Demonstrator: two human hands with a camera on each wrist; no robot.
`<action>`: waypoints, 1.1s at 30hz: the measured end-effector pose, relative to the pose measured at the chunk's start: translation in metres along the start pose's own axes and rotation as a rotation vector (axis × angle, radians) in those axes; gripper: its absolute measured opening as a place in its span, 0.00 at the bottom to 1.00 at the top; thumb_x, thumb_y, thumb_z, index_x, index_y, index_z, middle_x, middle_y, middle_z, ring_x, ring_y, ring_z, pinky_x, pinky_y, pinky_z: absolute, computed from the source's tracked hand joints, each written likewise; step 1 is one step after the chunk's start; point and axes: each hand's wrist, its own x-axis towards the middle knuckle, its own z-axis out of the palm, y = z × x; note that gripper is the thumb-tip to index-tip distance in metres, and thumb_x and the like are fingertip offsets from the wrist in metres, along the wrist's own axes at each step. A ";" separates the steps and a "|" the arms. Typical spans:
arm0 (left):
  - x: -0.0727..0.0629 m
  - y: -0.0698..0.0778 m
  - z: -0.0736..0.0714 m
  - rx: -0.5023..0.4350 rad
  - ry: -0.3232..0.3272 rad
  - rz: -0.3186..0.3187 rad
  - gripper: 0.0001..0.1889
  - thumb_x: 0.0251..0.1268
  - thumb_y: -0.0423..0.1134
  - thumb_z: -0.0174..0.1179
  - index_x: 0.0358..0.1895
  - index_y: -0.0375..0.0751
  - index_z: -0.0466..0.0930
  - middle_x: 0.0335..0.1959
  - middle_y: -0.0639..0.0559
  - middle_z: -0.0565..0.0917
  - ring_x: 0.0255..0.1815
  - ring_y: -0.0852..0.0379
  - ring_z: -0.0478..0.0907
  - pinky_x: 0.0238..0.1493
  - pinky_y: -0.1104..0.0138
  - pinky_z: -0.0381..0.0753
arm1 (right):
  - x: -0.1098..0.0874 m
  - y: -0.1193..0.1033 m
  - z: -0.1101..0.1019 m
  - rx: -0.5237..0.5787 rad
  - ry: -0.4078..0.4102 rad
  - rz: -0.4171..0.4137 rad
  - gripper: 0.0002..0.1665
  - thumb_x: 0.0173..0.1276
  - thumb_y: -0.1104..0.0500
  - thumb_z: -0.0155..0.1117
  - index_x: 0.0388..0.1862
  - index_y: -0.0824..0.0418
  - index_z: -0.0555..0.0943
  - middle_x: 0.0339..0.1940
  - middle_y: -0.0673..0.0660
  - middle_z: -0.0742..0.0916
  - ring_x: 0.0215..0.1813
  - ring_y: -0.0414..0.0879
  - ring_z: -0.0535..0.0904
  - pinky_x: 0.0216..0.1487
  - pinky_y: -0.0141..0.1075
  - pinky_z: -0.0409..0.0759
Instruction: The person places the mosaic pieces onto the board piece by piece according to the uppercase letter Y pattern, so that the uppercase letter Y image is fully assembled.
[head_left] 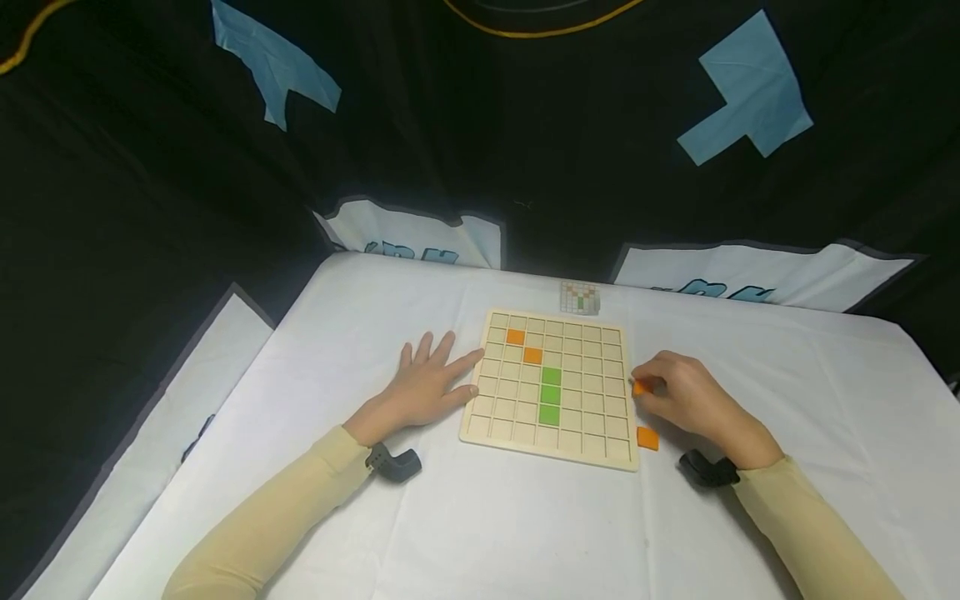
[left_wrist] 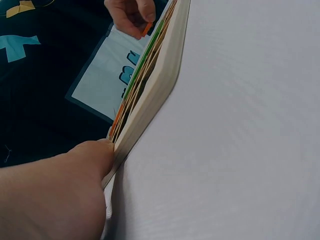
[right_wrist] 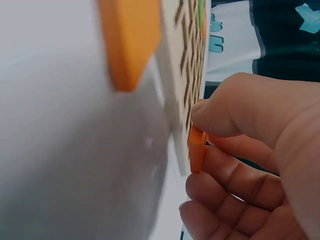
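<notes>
A square wooden grid board (head_left: 590,402) lies on the white cloth, with two orange tiles (head_left: 532,356) set diagonally and a column of three green tiles (head_left: 551,394) in its cells. My left hand (head_left: 427,385) rests at the board's left edge, fingers spread, thumb and index finger touching the rim. Beside the right edge, my right hand (head_left: 678,392) pinches an orange square tile (right_wrist: 197,150) between thumb and fingers. Another orange tile (head_left: 648,438) lies on the cloth near the board's lower right corner, large and blurred in the right wrist view.
Behind the board lies a small printed card (head_left: 580,297) with a grid pattern. A black band (head_left: 393,463) sits on the left wrist and another (head_left: 708,469) on the right. Black curtains with blue tape (head_left: 753,87) rise behind the white-covered table (head_left: 315,333).
</notes>
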 end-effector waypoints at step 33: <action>0.000 -0.002 0.002 -0.005 0.011 0.007 0.33 0.78 0.61 0.45 0.82 0.60 0.56 0.84 0.33 0.46 0.83 0.24 0.36 0.76 0.27 0.37 | 0.070 -0.033 0.026 0.036 -0.091 -0.053 0.18 0.57 0.67 0.70 0.49 0.69 0.88 0.43 0.60 0.89 0.40 0.49 0.77 0.50 0.46 0.81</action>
